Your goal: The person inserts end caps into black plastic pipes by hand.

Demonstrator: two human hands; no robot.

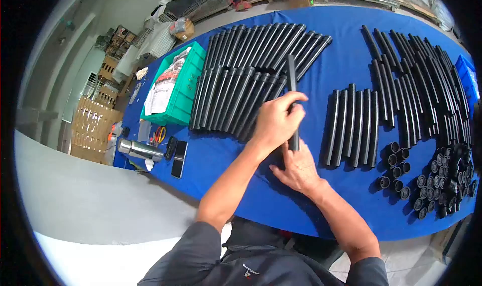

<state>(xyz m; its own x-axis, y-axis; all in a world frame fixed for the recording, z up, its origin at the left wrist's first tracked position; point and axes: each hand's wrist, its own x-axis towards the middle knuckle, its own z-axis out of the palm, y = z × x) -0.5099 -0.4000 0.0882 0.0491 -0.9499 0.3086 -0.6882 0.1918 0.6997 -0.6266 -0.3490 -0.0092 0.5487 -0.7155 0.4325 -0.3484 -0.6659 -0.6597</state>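
Note:
A long black plastic tube [292, 78] is held upright in the view, its far end pointing away from me. My left hand [280, 119] is closed around its middle, thumb and index finger bent over it. At the tube's near end is my right hand [300, 171], its thumb out to the left and its other fingers around the end, partly hidden. Left of my hands lie two rows of black tubes with collared ends [226, 98]. Plain black tubes [353, 128] lie side by side to the right.
More thin black tubes [411, 85] cover the right side of the blue tablecloth [231, 183]. Black round caps [396, 171] are heaped at the near right. A green crate [175, 113] with papers stands left, near a steel flask [140, 149], a phone [179, 159] and scissors [160, 134].

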